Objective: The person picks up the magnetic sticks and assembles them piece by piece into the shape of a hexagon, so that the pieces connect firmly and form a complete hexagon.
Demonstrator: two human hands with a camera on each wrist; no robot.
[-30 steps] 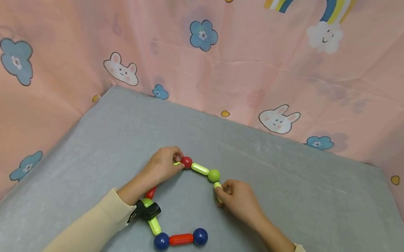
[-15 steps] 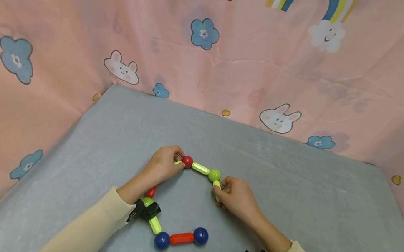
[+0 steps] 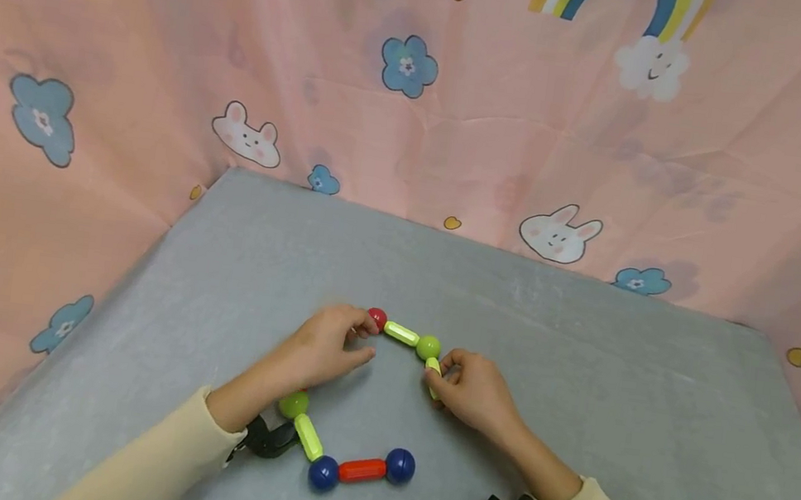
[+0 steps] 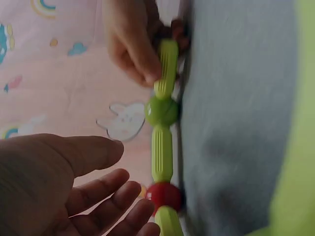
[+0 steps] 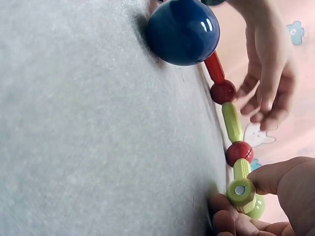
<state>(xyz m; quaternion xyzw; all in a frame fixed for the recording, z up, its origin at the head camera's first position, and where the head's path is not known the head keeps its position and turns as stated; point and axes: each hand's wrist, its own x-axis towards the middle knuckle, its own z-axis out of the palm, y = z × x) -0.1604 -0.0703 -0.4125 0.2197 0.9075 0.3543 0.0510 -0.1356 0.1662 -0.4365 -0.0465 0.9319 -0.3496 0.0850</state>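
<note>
My right hand (image 3: 476,393) pinches a yellow-green magnetic rod (image 3: 433,377) between thumb and fingers; its free end shows a silver tip in the right wrist view. That rod joins a green ball (image 3: 428,348), then another yellow-green rod (image 3: 401,333) and a red ball (image 3: 377,319). My left hand (image 3: 324,347) is spread loosely beside this red ball, thumb apart, holding nothing. In the head view it hides part of the chain; the right wrist view shows a yellow-green rod (image 5: 232,123) and a second red ball (image 5: 223,92) there.
Nearer me the chain runs through a green ball (image 3: 294,405), a yellow-green rod (image 3: 307,437), a blue ball (image 3: 324,473), a red rod (image 3: 362,470) and an end blue ball (image 3: 400,466). Grey cloth (image 3: 615,393) covers the table; a pink printed curtain (image 3: 458,149) stands behind.
My left hand has let go of the chain beside the red ball; its fingers have opened and it has drawn slightly back toward me. My right hand keeps its pinch on the rod, nearly still.
</note>
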